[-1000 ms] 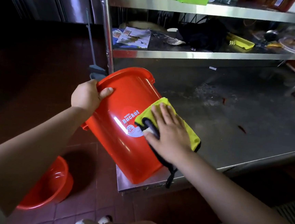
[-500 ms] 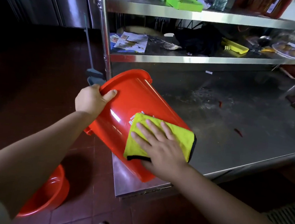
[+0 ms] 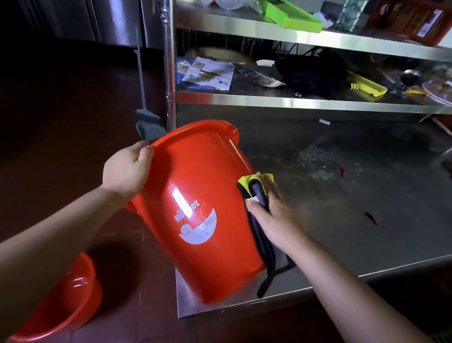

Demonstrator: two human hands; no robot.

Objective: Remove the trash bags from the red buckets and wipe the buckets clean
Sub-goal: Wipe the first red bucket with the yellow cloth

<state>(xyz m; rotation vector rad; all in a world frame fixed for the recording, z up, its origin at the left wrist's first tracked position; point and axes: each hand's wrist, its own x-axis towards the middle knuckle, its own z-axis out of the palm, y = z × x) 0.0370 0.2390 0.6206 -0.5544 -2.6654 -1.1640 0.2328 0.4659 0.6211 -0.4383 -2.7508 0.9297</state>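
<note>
A second red bucket point(image 3: 63, 304) sits on the tiled floor point(image 3: 129, 324), below and to the left of the tilted bucket point(image 3: 202, 210), its open mouth facing up. The tilted bucket rests its base on the near corner of the steel tabletop point(image 3: 350, 237) and leans away from the tabletop's edge, its white label facing the camera. The left hand point(image 3: 126, 169) grips the bucket's rim on its left side, thumb over the lip and fingers curled behind. On the bucket's right side the right hand point(image 3: 275, 216) presses a yellow cloth point(image 3: 251, 180) with a dark edge against the wall, fingers laid fairly flat and blurred; a dark strip of the cloth hangs down toward the bucket's base. Beyond the bucket, a dustpan point(image 3: 148, 126) on a long handle stands beside the rack's steel post point(image 3: 169, 57). Further back, the shelves point(image 3: 307, 103) carry leaflets point(image 3: 206, 72), a black cloth point(image 3: 310, 72) and a green tray point(image 3: 290, 15).
</note>
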